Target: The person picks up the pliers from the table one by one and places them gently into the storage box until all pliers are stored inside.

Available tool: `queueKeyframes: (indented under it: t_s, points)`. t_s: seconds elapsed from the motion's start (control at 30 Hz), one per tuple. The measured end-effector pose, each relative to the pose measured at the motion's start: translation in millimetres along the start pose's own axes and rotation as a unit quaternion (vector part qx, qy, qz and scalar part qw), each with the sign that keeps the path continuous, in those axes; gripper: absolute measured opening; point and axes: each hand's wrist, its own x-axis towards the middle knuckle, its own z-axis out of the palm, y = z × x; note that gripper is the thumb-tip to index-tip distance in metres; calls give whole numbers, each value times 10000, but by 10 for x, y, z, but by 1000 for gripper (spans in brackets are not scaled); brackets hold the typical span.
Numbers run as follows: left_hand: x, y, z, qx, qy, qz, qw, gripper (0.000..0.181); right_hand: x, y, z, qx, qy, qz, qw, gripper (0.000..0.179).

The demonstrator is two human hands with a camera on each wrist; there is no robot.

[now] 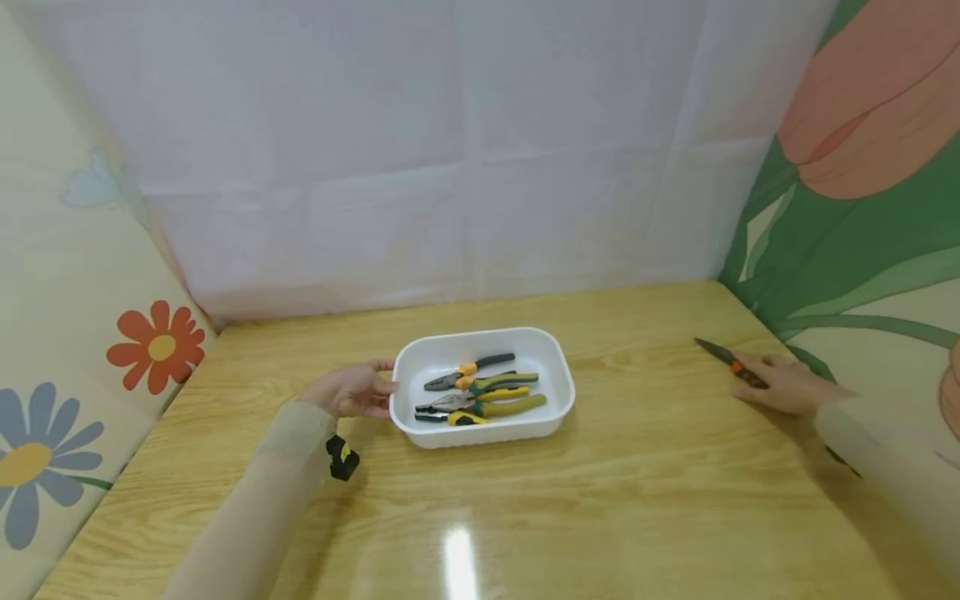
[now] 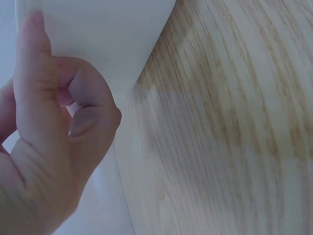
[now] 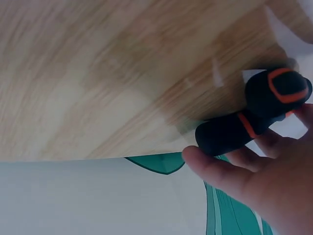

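Observation:
My left hand grips the left end of a white plastic tray. In the left wrist view the thumb lies along the white wall and a finger bends against it. Several pliers with yellow, green and black handles lie side by side inside the tray. Far to the right, my right hand holds a pair of long-nose pliers by its handles, the dark tip pointing away and left. Their black and orange handles lie between the fingers in the right wrist view.
The wooden table meets a white cloth wall at the back. Printed flower panels stand at both sides, with the right one close to my right hand. A black-and-yellow piece appears beside my left wrist.

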Motion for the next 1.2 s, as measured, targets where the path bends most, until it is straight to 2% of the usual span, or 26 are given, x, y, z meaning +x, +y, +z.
queueKeyframes:
  t_s: [0.37, 0.53, 0.67, 0.77, 1.0, 1.2]
  points:
    - [26, 18, 19, 68, -38, 78, 9999, 52, -16, 19, -18, -12, 113, -69, 9999, 63]
    - [10, 30, 42, 32, 35, -31, 10000, 49, 2, 8, 15, 157, 301, 17, 9994, 53]
    - [10, 27, 49, 73, 19, -51, 10000, 49, 23, -11, 42, 271, 583, 87, 9979, 55]
    - [12, 21, 45, 96, 11, -40, 9999, 50, 30, -37, 35, 157, 815, 24, 9966, 54]
    - [3, 7, 36, 153, 68, -75, 9998, 52, -17, -158, -47, 137, 1027, 136, 9945, 55]
    - [-11, 3, 23, 190, 70, -43, 9998, 51, -17, -326, -72, 24, 1629, -201, 9864, 47]
